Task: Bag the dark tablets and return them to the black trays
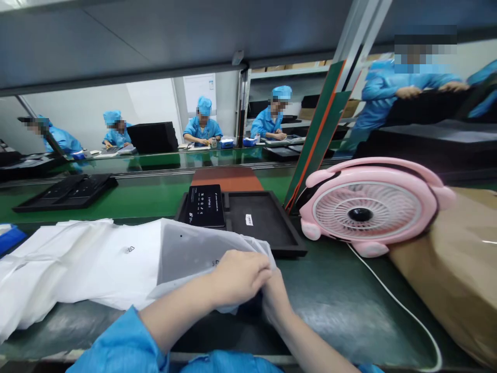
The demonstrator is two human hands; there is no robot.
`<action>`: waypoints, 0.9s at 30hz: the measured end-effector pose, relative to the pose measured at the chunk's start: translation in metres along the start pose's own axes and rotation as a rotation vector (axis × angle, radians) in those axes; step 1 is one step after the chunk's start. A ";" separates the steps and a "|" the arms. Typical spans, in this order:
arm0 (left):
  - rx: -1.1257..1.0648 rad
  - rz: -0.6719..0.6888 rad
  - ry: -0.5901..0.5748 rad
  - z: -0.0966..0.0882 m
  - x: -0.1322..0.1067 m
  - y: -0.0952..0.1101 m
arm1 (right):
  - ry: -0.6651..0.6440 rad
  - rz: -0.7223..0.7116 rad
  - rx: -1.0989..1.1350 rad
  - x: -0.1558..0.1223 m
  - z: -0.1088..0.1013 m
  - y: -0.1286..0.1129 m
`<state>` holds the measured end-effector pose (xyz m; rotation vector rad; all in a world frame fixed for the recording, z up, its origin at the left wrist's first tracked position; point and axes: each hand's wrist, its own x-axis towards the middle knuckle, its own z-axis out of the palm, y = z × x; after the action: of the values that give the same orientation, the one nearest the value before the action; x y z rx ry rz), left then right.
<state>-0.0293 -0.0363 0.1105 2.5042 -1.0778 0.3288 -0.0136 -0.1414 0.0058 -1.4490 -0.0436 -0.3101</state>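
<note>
Left hand (237, 274) and right hand (276, 299) both closed, pinching open end of frosted plastic bag (194, 254) holding dark flat panel, on green bench (334, 295) before black tray (267, 220). Film likely thin, slippery, light; best pinched at mouth edge.

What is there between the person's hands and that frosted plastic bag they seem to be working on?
Nothing visible. Both the left hand and the right hand already rest on the translucent bag at its near edge, fingers bunched in the plastic. The black tray and pink fan sit beyond, clear of the hands.
</note>
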 end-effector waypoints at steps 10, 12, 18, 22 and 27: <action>-0.315 -0.388 0.087 -0.066 -0.023 -0.050 | -0.353 0.019 0.045 0.042 -0.032 -0.092; -0.416 -0.470 0.242 -0.050 -0.032 -0.056 | -0.334 -0.057 0.091 0.056 -0.043 -0.099; -0.631 -0.669 0.656 -0.017 -0.052 -0.072 | -0.451 -0.061 -0.135 0.059 -0.047 -0.072; -0.707 -0.743 0.698 -0.008 -0.056 -0.072 | -0.329 -0.003 -0.285 0.060 -0.045 -0.069; -0.926 -0.725 0.761 0.007 -0.056 -0.071 | -0.104 -0.082 -0.039 0.077 -0.059 -0.093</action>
<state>-0.0149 0.0410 0.0654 1.5275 0.0506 0.3854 0.0289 -0.2215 0.1052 -1.5035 -0.1826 -0.3036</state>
